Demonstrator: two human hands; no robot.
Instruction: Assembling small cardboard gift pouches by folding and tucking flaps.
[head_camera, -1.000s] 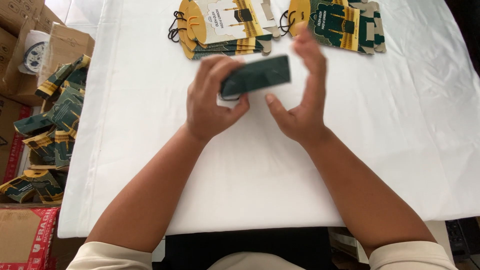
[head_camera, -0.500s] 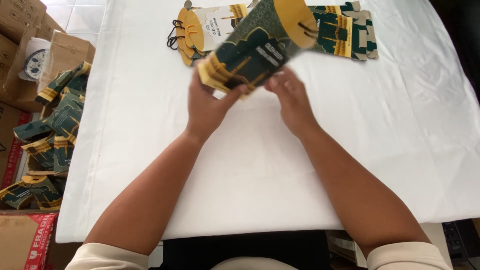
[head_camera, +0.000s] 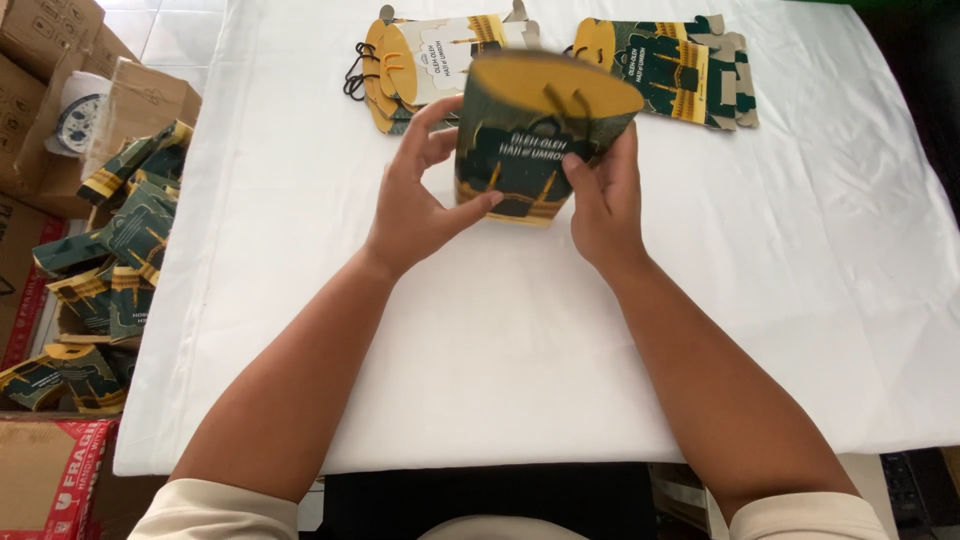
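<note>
Moved: dark green and gold cardboard gift box (head_camera: 535, 140), flat a second ago, now opened out and upright.
Left hand (head_camera: 420, 195): fingers pinching its side.
Right hand (head_camera: 600, 195): gripping its other side.
Place: above white cloth-covered table (head_camera: 500, 350), just before flat box stacks (head_camera: 420, 65).
Meaning: box looks formed.

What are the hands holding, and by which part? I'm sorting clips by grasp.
A green and gold paper box, gripped between the left hand on its left side and the right hand on its right.

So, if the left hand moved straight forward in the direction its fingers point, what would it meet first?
Most likely the stack of flat cream and yellow cartons lying past the left hand, which grips the green and yellow box. Depth is unclear, so it might pass above them.
</note>
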